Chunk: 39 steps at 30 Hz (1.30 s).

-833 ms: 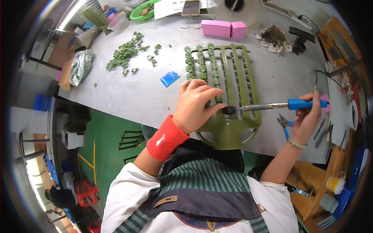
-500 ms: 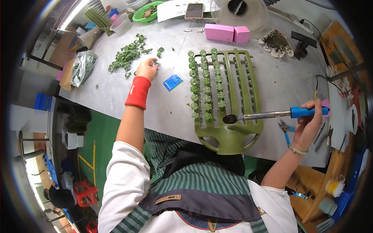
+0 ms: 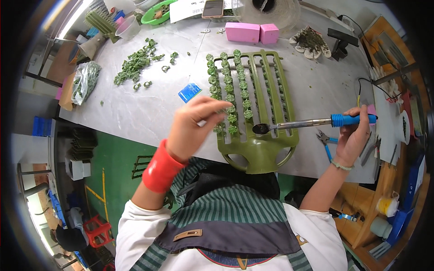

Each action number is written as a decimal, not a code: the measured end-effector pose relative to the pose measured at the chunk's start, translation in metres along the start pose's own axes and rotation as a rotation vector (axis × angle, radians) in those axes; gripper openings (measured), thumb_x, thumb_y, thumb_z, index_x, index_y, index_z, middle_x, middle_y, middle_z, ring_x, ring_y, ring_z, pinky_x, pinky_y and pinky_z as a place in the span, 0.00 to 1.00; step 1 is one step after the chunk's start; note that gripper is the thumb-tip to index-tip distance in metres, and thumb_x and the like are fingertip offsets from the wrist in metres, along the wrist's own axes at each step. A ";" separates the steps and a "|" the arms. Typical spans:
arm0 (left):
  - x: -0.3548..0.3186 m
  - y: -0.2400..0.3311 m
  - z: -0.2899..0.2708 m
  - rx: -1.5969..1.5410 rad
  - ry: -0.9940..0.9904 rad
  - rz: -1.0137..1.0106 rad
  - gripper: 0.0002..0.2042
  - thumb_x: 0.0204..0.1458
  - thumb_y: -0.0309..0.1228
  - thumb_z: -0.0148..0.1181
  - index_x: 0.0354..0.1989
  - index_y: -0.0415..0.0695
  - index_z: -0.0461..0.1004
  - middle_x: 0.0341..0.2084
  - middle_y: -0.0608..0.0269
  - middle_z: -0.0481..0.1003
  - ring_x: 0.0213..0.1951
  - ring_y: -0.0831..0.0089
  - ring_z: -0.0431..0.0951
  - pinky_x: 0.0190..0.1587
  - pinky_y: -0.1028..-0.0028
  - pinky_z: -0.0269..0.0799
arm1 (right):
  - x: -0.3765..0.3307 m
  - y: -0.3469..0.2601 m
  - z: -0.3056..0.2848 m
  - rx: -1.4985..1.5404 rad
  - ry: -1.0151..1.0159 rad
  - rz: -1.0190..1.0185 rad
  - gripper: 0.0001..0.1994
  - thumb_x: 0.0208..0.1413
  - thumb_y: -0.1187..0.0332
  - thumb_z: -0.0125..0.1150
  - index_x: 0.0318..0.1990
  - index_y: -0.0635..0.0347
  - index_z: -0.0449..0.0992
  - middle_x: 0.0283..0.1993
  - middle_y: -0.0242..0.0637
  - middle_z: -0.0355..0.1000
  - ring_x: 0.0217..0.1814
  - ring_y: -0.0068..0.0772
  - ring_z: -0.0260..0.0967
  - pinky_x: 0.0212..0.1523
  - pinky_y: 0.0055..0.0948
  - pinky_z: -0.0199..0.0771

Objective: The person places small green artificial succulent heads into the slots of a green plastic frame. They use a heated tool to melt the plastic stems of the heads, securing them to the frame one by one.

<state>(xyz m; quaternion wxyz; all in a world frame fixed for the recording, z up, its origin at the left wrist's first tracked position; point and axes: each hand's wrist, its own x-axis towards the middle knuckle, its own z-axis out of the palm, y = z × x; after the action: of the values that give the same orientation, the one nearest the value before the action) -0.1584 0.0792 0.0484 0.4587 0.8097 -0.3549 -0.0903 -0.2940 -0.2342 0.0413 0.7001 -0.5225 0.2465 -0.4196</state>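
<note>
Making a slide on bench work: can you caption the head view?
Left hand beside a slotted green rack of small green pieces, right hand holding a blue-handled soldering iron over it.

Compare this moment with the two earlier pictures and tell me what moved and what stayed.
The left hand, which half a second ago reached out to the loose green pieces, has come back to the near end of the green slotted rack; whether it carries a piece is unclear. The right hand still holds the blue-handled soldering iron over the rack, which stayed put.

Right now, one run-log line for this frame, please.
left hand: above slotted green rack, pinching something small | right hand: holds blue-handled iron, tip over rack | loose green pieces far left
</note>
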 end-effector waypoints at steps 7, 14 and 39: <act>-0.010 0.009 0.049 0.300 0.183 0.172 0.12 0.41 0.22 0.67 0.37 0.44 0.78 0.32 0.64 0.78 0.41 0.68 0.74 0.45 0.71 0.66 | -0.003 0.007 0.005 0.005 0.026 0.022 0.16 0.56 0.57 0.61 0.23 0.58 0.72 0.22 0.33 0.71 0.14 0.16 0.59 0.15 0.15 0.56; -0.005 0.003 0.069 0.418 0.175 0.225 0.11 0.39 0.26 0.69 0.34 0.48 0.78 0.29 0.70 0.77 0.44 0.69 0.72 0.52 0.67 0.57 | -0.008 0.018 0.008 0.052 -0.026 0.076 0.15 0.56 0.59 0.62 0.23 0.61 0.73 0.22 0.35 0.71 0.13 0.17 0.59 0.14 0.17 0.57; 0.096 -0.236 -0.093 0.694 0.594 -0.624 0.16 0.48 0.40 0.65 0.38 0.42 0.76 0.29 0.54 0.80 0.33 0.62 0.80 0.40 0.66 0.75 | 0.021 -0.008 0.001 -0.044 0.079 0.002 0.15 0.58 0.56 0.58 0.25 0.54 0.71 0.25 0.28 0.68 0.21 0.14 0.60 0.18 0.14 0.51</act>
<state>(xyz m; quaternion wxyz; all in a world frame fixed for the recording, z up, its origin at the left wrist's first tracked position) 0.0716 0.1565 -0.0728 0.1969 0.9707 0.0373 0.1325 -0.2849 -0.2528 0.0512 0.6787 -0.5204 0.2837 -0.4337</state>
